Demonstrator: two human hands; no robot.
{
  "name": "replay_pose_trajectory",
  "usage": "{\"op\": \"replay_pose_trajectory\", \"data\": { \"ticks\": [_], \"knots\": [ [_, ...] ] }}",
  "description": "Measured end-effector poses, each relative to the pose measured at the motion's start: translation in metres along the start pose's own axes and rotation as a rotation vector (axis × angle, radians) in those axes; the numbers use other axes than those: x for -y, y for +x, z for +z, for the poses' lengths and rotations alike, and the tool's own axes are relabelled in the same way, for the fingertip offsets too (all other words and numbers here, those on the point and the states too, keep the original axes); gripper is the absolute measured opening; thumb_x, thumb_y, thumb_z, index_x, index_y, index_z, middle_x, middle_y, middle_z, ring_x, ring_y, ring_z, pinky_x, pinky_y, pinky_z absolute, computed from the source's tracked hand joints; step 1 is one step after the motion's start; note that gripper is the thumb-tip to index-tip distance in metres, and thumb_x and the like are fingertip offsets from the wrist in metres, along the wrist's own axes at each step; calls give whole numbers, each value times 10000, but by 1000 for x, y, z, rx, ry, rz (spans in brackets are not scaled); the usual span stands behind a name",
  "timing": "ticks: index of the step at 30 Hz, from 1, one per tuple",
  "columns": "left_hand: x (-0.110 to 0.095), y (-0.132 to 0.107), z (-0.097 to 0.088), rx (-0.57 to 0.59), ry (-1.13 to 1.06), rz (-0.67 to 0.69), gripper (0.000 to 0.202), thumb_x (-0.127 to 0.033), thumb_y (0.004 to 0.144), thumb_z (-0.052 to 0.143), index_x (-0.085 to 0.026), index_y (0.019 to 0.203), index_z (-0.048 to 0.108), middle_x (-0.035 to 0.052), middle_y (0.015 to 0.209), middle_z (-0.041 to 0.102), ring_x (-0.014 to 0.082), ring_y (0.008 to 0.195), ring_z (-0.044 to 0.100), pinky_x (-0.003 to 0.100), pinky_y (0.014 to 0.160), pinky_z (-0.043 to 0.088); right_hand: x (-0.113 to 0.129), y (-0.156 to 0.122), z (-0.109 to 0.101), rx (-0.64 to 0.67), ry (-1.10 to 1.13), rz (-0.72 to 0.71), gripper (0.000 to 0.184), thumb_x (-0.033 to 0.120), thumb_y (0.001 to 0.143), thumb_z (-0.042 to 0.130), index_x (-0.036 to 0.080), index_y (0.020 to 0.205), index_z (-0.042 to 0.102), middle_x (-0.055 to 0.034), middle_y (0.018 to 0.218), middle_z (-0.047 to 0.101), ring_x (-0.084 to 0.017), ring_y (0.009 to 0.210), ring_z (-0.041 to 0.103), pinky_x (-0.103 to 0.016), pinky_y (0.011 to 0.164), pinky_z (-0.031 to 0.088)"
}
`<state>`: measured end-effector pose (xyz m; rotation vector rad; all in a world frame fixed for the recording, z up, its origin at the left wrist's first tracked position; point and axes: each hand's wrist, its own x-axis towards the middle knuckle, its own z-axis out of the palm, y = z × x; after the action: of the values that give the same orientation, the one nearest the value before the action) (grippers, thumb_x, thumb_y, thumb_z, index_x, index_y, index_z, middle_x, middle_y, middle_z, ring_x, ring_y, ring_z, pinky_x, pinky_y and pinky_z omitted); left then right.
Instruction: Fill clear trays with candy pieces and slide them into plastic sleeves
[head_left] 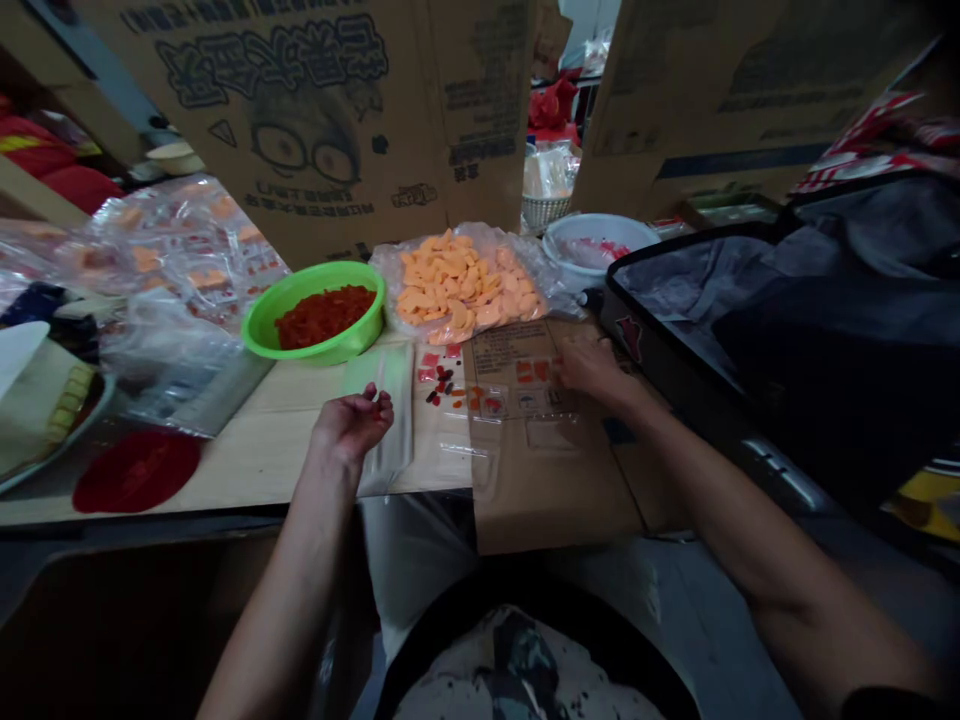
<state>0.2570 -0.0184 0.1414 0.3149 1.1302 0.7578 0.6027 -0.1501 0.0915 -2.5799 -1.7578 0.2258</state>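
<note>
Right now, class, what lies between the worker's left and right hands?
Between left hand and right hand, the head view shows small dark, red and orange pieces and clear plastic trays.

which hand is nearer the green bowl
Left. The left hand is on the near side of the green bowl; the right hand is farther away, to the bowl's right, over the cardboard.

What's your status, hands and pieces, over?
Left hand curled, contents unclear. Right hand at orange-red squares over cardboard. Loose dark-red bits between hands. Open black case close on right.
</note>
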Motion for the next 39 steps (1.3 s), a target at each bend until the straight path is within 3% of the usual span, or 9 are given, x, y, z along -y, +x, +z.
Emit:
{"op": "replay_pose_trajectory", "data": {
  "ticks": [5,11,14,19,23,27,31,36,39],
  "knots": [
    [2,2,-1,-71,24,115,308,100,640,423,-154,794,505,29,748,544,94,608,566,154,537,454,2,-1,5,18,-222,-162,355,186,860,559,69,1187,629,-225,1175,630,-360,1129,563,-469,972,384],
    [24,46,49,31,340,417,128,-57,719,634,-134,803,577,-32,656,537,76,562,495,169,558,419,-20,3,-3,-42,73,47,316,234,858,616,137,1155,666,-146,1102,699,-278,1010,644,-332,834,463],
    [33,63,62,76,764,644,237,-166,719,648,-129,954,650,-15,711,613,115,619,545,216,610,444,-33,-6,-5,-74,153,79,317,170,854,591,135,1153,691,-126,1091,715,-246,1010,651,-311,862,467],
    [56,45,46,311,1393,857,287,-310,861,523,-161,1032,700,72,956,724,215,882,661,321,810,524,-35,-19,8,-80,148,-18,374,114,884,525,164,1215,693,-124,1168,676,-229,1089,611,-313,965,432],
    [80,14,16,237,1774,969,322,-208,892,469,-176,1121,693,120,1216,665,264,1095,644,408,980,507,-28,-16,16,-41,74,-66,413,126,882,519,169,1259,681,-152,1193,630,-264,1086,589,-347,944,438],
    [98,6,-10,132,1831,952,419,-165,897,461,-173,1290,607,151,1360,556,274,1162,623,430,998,520,-20,-22,14,-88,79,-43,389,122,861,523,137,1207,702,-157,1167,636,-273,1072,583,-343,931,440],
    [110,18,-21,144,1779,979,414,-145,898,443,-135,1282,597,163,1330,555,266,1173,619,401,1004,526,-11,-36,10,-165,140,-63,378,119,892,475,132,1192,706,-147,1104,659,-254,1046,593,-339,937,434],
    [119,23,-10,115,1750,1049,444,-72,843,460,-143,1254,611,143,1266,600,241,1139,637,367,1020,516,4,-30,0,-105,119,-17,338,145,929,439,135,1133,709,-147,1096,680,-252,1044,600,-335,920,436],
    [124,7,5,30,1843,1048,413,-127,879,491,-129,1272,618,181,1340,573,308,1229,584,455,1041,490,16,-18,-5,-46,55,6,301,235,940,478,144,1102,715,-177,1158,670,-295,1082,592,-398,947,435]
  ]
}}
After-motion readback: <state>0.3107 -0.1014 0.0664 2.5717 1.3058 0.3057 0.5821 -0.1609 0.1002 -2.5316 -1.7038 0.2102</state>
